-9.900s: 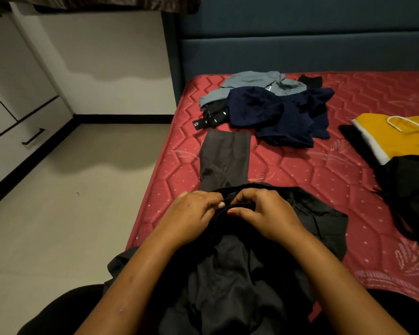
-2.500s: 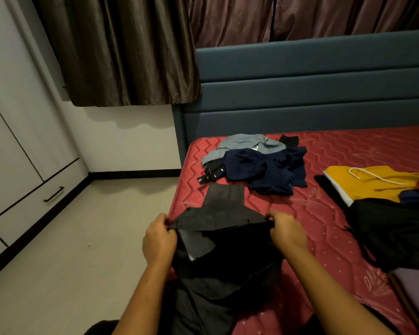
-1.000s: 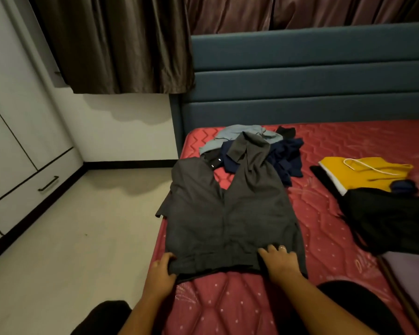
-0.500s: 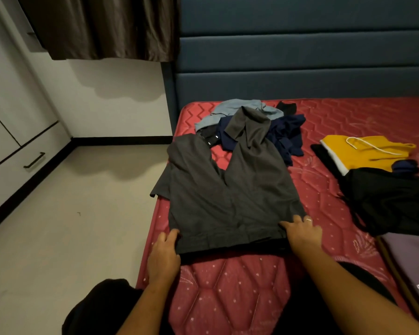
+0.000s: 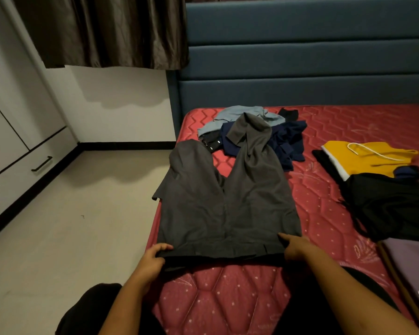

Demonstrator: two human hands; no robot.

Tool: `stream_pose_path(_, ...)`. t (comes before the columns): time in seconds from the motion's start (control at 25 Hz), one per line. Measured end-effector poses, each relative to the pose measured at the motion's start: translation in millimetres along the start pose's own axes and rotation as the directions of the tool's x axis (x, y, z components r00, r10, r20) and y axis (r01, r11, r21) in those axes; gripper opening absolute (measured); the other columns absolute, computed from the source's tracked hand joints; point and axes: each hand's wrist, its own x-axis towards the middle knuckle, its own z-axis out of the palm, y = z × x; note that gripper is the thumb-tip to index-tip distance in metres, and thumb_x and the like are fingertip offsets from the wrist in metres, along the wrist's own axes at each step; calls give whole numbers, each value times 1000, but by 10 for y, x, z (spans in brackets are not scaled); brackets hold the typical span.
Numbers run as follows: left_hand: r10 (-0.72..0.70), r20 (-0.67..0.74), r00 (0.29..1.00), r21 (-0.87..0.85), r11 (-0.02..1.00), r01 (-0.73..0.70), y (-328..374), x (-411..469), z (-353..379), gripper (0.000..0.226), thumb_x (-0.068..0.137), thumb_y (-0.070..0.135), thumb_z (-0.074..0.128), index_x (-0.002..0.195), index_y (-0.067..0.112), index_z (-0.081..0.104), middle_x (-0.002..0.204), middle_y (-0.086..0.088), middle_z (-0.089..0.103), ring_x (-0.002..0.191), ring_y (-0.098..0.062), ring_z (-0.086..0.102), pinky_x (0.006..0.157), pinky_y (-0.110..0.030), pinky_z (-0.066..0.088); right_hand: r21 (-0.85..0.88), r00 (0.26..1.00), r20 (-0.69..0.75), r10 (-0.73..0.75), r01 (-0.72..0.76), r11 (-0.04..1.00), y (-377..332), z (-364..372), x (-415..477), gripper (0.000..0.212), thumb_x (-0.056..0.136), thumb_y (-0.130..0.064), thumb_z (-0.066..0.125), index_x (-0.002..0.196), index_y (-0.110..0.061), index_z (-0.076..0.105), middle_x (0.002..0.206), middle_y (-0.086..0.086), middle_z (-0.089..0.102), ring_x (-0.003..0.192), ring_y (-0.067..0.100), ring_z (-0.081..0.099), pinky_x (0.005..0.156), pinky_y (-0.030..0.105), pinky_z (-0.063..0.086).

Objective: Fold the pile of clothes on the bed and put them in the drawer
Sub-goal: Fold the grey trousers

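Note:
Dark grey trousers [image 5: 225,201] lie spread flat on the red mattress [image 5: 228,293], waistband toward me, legs reaching away. The right leg's end drapes over a pile of blue and navy clothes [image 5: 264,131] near the headboard. My left hand [image 5: 153,259] grips the left corner of the waistband, thumb on top. My right hand [image 5: 295,247] holds the right corner, thumb lying over the cloth. The drawer [image 5: 27,170] with a black handle is in the white cabinet at the far left.
A yellow garment with a white cord [image 5: 368,157], a black garment [image 5: 392,206] and a grey-purple shirt [image 5: 416,269] lie on the right of the mattress. The blue headboard [image 5: 300,56] stands behind. Pale floor [image 5: 70,226] lies between bed and cabinet.
I lifted the trousers, shook them out and laid them flat with the legs away from me. In the last half second both hands stay at the waistband corners; the view tilted up.

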Motion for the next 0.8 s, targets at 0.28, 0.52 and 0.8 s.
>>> stream_pose_path(0.28, -68, 51, 996, -471, 878, 84, 96, 23, 51, 44, 90, 1, 58, 132, 17, 54, 126, -12, 61, 111, -30, 60, 88, -37, 51, 621, 997, -32, 76, -40, 783, 17, -46, -17, 28, 79, -2, 73, 87, -13, 49, 80, 6, 52, 70, 22, 54, 64, 27, 44)
stream_pose_path(0.52, -184, -136, 974, -447, 889, 105, 72, 31, 123, 76, 80, -14, 62, 144, 12, 29, 119, -14, 57, 98, -34, 60, 82, -43, 53, 836, 970, -144, 193, 15, 548, 0, -51, 123, 42, 77, 24, 52, 112, 1, 55, 75, 11, 53, 62, 22, 46, 43, 21, 46)
stream_pose_path(0.8, -66, -32, 997, -499, 866, 41, 617, -2, 266, 48, 77, -18, 53, 120, 2, 59, 100, -19, 70, 84, -36, 67, 70, -37, 56, 565, 770, -633, -81, 531, 631, -859, -382, -306, 59, 73, 8, 60, 127, -14, 57, 116, 6, 61, 108, 23, 59, 86, 20, 41)
